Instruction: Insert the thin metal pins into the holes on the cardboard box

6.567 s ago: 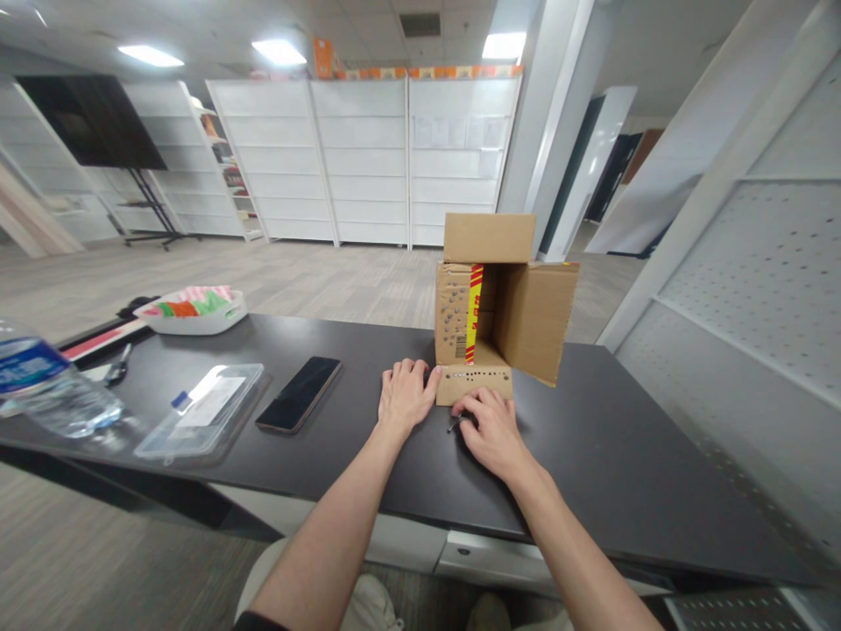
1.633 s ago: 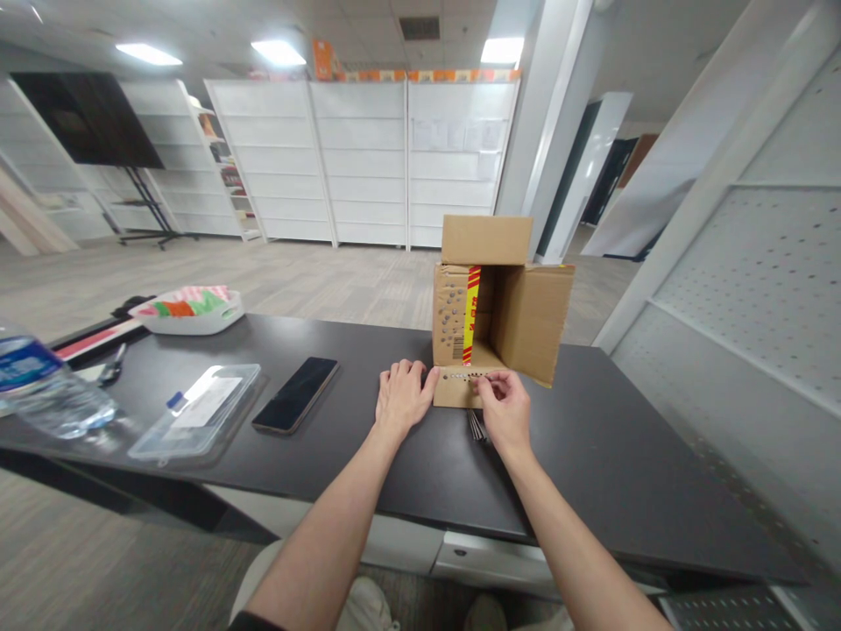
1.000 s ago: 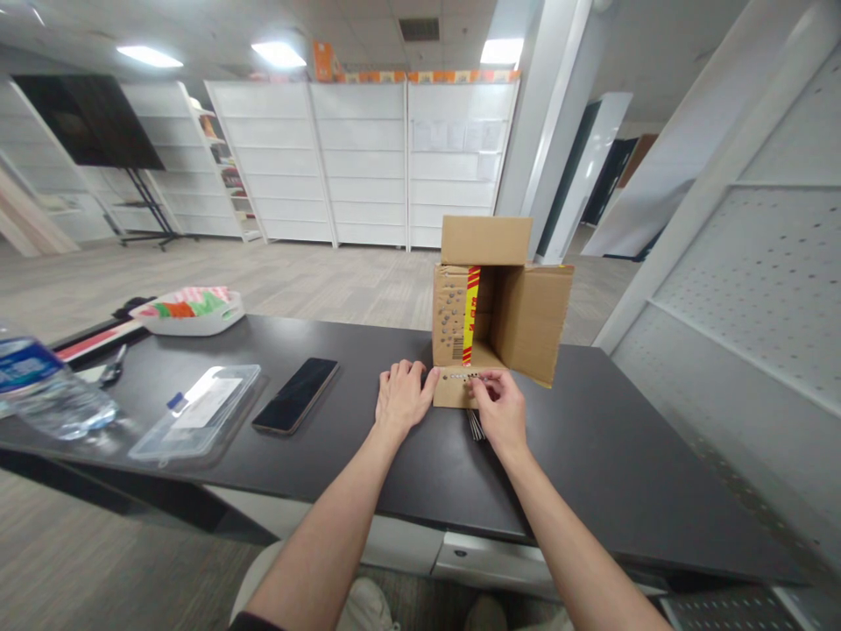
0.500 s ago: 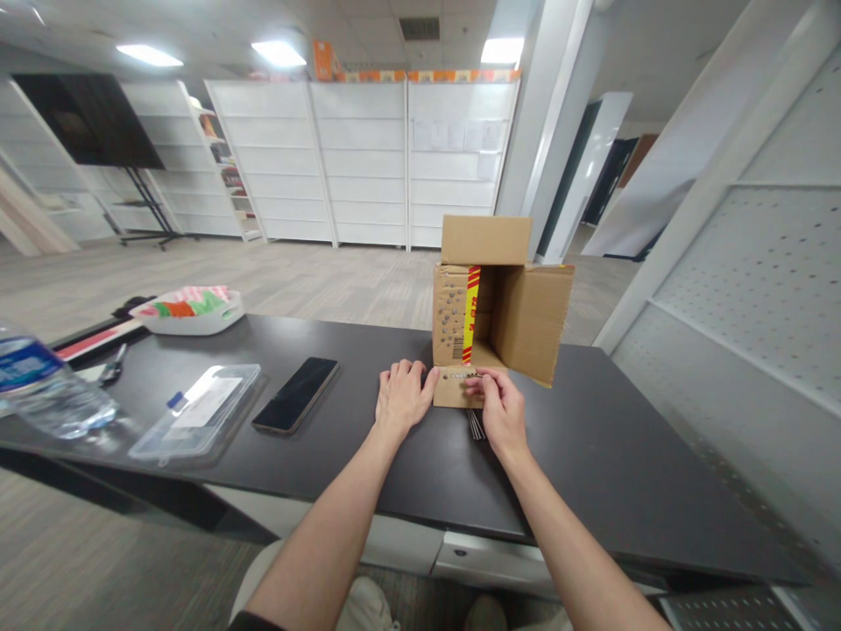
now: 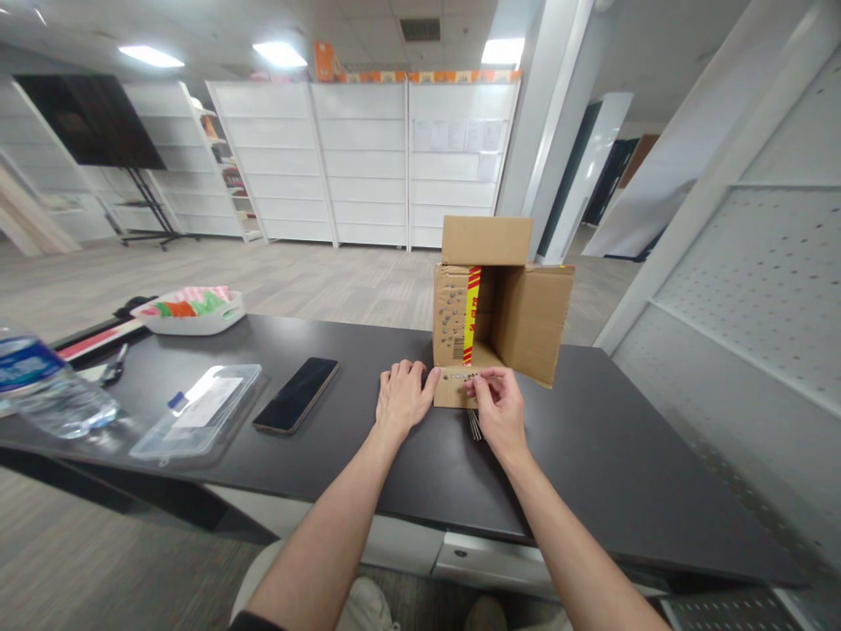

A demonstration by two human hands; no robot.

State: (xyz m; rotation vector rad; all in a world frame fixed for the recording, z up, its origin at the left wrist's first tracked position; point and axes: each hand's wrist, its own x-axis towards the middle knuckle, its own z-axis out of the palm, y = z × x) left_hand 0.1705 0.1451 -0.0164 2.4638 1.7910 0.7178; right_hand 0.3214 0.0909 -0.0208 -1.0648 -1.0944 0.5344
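An open cardboard box (image 5: 548,307) stands on its side on the dark table, its opening facing me. Small grey studs dot its left flap, beside yellow and red tape. The lower flap (image 5: 453,394) lies toward me with a row of small dark and silvery pieces. My left hand (image 5: 404,396) rests spread on the table, thumb at that flap's left edge. Over the flap's right part is my right hand (image 5: 500,403), fingertips pinched together; whatever they hold is too small to name. Thin metal pins (image 5: 475,426) stick out below the flap, beside my right hand.
A phone (image 5: 297,396), a clear plastic case (image 5: 197,414) and a water bottle (image 5: 49,386) lie to the left. Behind them sits a white basket (image 5: 197,324) with colourful contents. A perforated white panel (image 5: 755,289) rises at the right.
My right hand's fingers have curled closer together over the lower flap. My left hand and the box have stayed in place.
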